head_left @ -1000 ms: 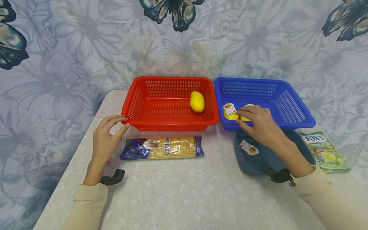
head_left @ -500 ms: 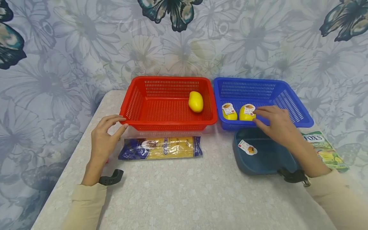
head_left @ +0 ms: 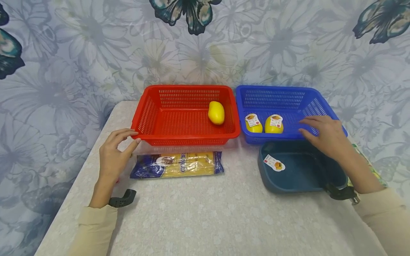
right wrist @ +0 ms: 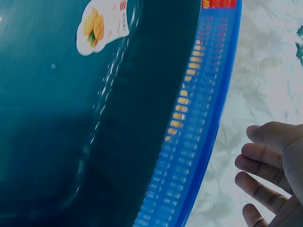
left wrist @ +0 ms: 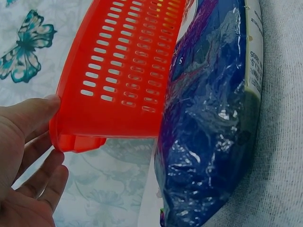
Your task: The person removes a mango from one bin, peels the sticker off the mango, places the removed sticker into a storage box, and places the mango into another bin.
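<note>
The head camera looks forward and down, while the close left-wrist view shares its red basket (head_left: 179, 121), the right its blue basket (head_left: 272, 99).

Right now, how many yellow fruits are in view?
3: one fruit in the red basket, a labelled fruit at the near left inside the blue basket, and another labelled fruit just right of it. The right hand could hide more.

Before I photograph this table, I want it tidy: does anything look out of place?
Yes: a mango-picture sticker sits inside the dark teal basin, though similar stickers are on the two yellow mangoes in the blue basket. The mango in the red basket shows none, so the stray one looks odd.
</note>
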`<state>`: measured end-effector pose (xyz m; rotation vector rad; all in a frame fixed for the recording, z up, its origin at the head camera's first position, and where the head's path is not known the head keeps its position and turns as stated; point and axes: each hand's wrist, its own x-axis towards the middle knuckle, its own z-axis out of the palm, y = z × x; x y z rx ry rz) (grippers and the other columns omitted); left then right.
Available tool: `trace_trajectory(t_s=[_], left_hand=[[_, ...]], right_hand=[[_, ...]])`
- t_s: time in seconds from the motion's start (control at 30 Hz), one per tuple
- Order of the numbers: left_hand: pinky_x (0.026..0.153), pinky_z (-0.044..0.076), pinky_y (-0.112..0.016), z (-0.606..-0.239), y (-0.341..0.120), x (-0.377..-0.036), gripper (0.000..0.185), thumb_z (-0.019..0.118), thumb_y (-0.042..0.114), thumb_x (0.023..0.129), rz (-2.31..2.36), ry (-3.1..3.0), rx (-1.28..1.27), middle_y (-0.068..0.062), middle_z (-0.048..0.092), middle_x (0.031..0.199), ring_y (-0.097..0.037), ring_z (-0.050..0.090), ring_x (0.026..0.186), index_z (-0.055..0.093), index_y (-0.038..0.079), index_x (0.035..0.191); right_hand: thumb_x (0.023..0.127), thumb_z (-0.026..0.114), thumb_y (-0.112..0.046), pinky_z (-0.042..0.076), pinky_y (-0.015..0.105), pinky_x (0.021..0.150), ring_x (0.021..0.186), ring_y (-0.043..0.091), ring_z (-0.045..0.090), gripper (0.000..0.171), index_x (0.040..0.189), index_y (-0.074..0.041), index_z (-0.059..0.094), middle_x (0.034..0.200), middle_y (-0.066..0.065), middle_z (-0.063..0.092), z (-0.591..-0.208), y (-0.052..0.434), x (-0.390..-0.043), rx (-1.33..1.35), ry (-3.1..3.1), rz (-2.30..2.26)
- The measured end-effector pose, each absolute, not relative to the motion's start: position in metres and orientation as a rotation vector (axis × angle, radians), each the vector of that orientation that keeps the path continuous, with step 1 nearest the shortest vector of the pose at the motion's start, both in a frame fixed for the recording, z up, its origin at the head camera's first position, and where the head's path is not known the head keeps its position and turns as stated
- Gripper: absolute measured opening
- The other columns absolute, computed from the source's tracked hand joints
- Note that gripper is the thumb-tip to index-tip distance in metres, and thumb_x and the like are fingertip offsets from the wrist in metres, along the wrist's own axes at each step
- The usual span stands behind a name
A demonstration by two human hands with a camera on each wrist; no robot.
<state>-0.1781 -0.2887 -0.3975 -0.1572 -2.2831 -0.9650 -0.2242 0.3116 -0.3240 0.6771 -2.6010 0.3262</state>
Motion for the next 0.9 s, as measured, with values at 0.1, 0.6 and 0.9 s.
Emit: trace_trajectory(t_s=[0.1, 0.6, 0.9], left_hand=[[0.092, 0.039, -0.009, -0.398, -0.289, -0.177, 0.029, 0.082, 0.006, 0.083, -0.963, -2.284, -0.157, -0.007, 0.067, 0.120, -0.025, 0.061, 0.109, 0.075, 0.005, 0.112], [0.091, 0.038, -0.009, -0.398, -0.288, -0.176, 0.029, 0.081, 0.009, 0.085, -0.968, -2.300, -0.113, -0.004, 0.067, 0.122, -0.024, 0.060, 0.109, 0.075, 0.008, 0.114], [0.090, 0.037, -0.008, -0.398, -0.288, -0.178, 0.029, 0.081, 0.013, 0.085, -0.959, -2.314, -0.100, -0.003, 0.067, 0.123, -0.023, 0.060, 0.109, 0.076, 0.010, 0.114]], right_hand=[[0.083, 0.077, -0.008, 0.038, 0.066, 0.077, 0.107, 0.050, 0.056, 0.030, 0.111, 0.003, 0.072, 0.114, 0.028, 0.066, -0.325, 0.319, -0.225, 0.637, -2.633, 0.320], [0.083, 0.076, -0.008, 0.046, 0.054, 0.056, 0.101, 0.052, 0.060, 0.032, 0.111, 0.005, 0.070, 0.111, 0.031, 0.065, -0.334, 0.362, -0.232, 0.579, -2.616, 0.223], [0.090, 0.071, -0.014, 0.039, 0.073, 0.087, 0.116, 0.057, 0.048, 0.037, 0.119, 0.009, 0.065, 0.124, 0.036, 0.057, -0.338, 0.387, -0.230, 0.373, -2.806, 0.263]])
